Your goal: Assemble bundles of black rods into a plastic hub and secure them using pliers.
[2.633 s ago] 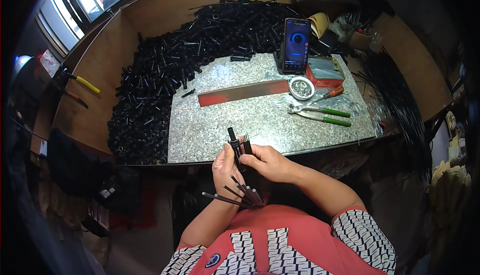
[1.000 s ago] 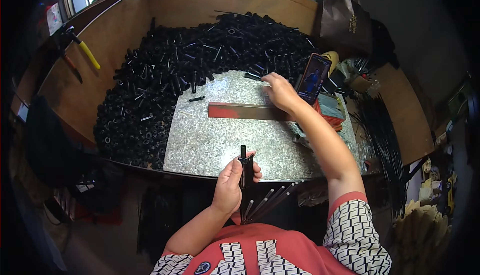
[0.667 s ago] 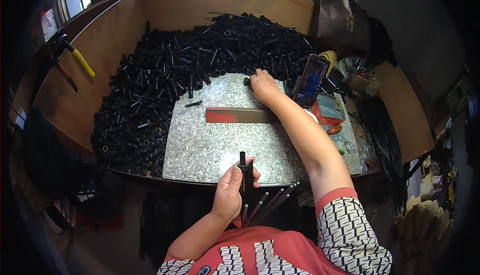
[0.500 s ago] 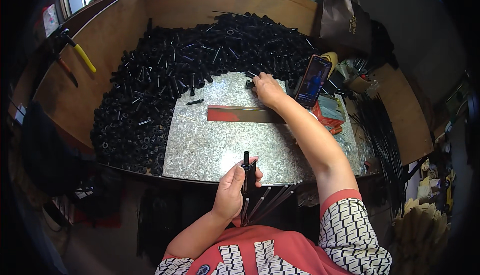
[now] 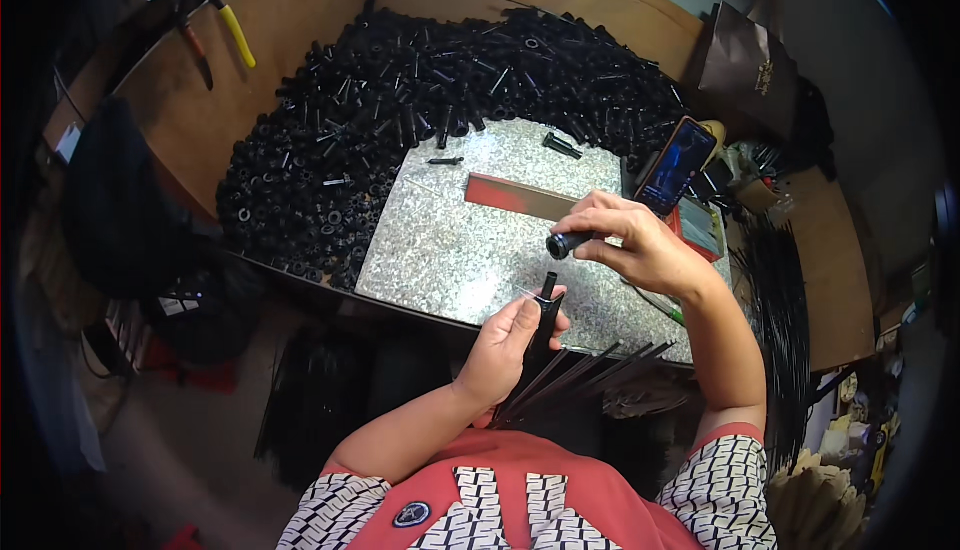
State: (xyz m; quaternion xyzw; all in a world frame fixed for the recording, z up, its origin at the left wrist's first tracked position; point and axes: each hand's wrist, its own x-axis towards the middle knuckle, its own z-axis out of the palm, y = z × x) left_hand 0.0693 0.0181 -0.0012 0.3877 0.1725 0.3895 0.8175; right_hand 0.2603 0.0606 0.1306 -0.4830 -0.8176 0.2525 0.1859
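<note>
My left hand (image 5: 510,342) is wrapped round a dark tool-like piece (image 5: 550,312) near the front edge of the granite slab (image 5: 440,240). From its top a narrow black tube (image 5: 550,284) sticks up. Above and slightly right of it, my right hand (image 5: 640,240) pinches a short black cylindrical sleeve (image 5: 568,244) between thumb and fingers. The sleeve's open round end faces down toward the left. A small gap separates the sleeve from the tube. Behind my right hand lies a flat metal bar (image 5: 510,196) with a reddish end.
A heap of black tubular parts (image 5: 440,70) fills the wooden-walled bench behind and left. Loose black pieces (image 5: 562,145) lie on the slab. A phone (image 5: 678,165) leans at right by a dark paper bag (image 5: 745,60). Thin rods (image 5: 590,375) stick out below the front edge.
My right hand has come back from the parts heap toward my left hand and now holds a black sleeve. My left hand still grips its piece. The view has shifted and tilted.
</note>
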